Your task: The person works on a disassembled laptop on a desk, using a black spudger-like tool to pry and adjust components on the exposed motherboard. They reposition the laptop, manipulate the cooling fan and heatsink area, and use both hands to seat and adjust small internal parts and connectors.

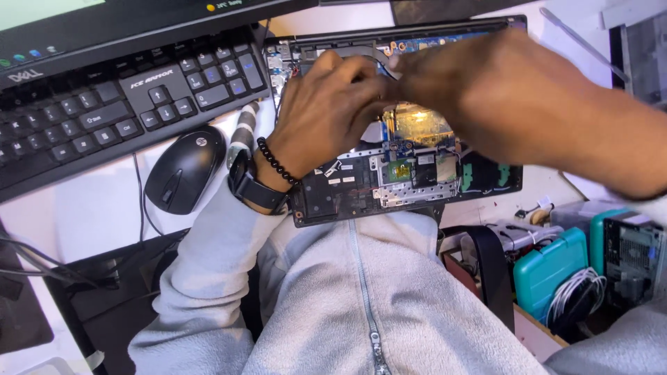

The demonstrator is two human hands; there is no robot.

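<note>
Both hands worked inside the opened laptop (417, 173) at frame centre.
I saw my left hand (326, 114) and right hand (486, 90) pinching together at its upper edge; the gripped part was hidden. A mouse (184, 169) lay left.

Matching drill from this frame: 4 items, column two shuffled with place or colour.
1 mouse
2 keyboard
3 plastic case
4 opened laptop

A teal, lower right of the desk
B under both hands, circuit boards exposed
C black, beside the left wrist
D black, upper left below the monitor

Pairs: 1-C, 2-D, 3-A, 4-B
</note>
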